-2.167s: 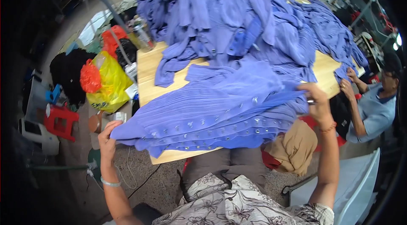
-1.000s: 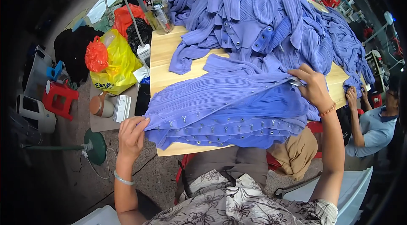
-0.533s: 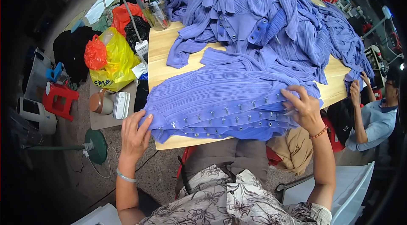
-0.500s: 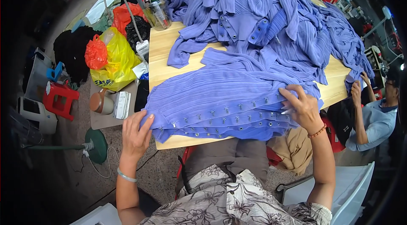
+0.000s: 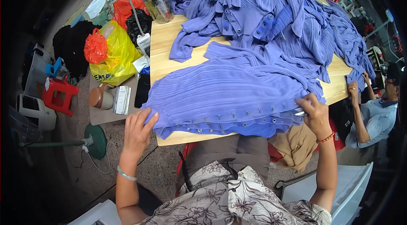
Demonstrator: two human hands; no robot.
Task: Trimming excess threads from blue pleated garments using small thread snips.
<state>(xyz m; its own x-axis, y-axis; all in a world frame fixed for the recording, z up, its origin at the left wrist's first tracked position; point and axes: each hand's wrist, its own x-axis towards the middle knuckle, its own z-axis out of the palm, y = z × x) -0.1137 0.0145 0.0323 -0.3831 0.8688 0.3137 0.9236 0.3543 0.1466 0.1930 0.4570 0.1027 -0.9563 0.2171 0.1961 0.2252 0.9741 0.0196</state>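
A ribbed violet-blue knit cardigan (image 5: 224, 89) lies across the near edge of the table, with a row of small metal hooks and a row of eyelets along its front edges. My left hand (image 5: 137, 129) pinches its left corner between thumb and fingers. At the other end, my right hand (image 5: 316, 117) is closed on the cardigan's edge. A small silver tool (image 5: 300, 113) pokes out from that hand; its kind is too blurred to make out. Beyond the cardigan rises a large heap of similar violet-blue knitwear (image 5: 254, 8).
The wooden table (image 5: 163, 47) bears a clear plastic cup (image 5: 162, 9) of small items at its far left. A side board to the left holds a yellow bag (image 5: 114, 57) and a brown-and-white mug (image 5: 101, 97). At right, another person (image 5: 373, 119) handles the heap's edge.
My right hand has shifted slightly right and down. The cardigan's front edge has tipped, so the hook band shows narrower. My left hand stays at the corner.
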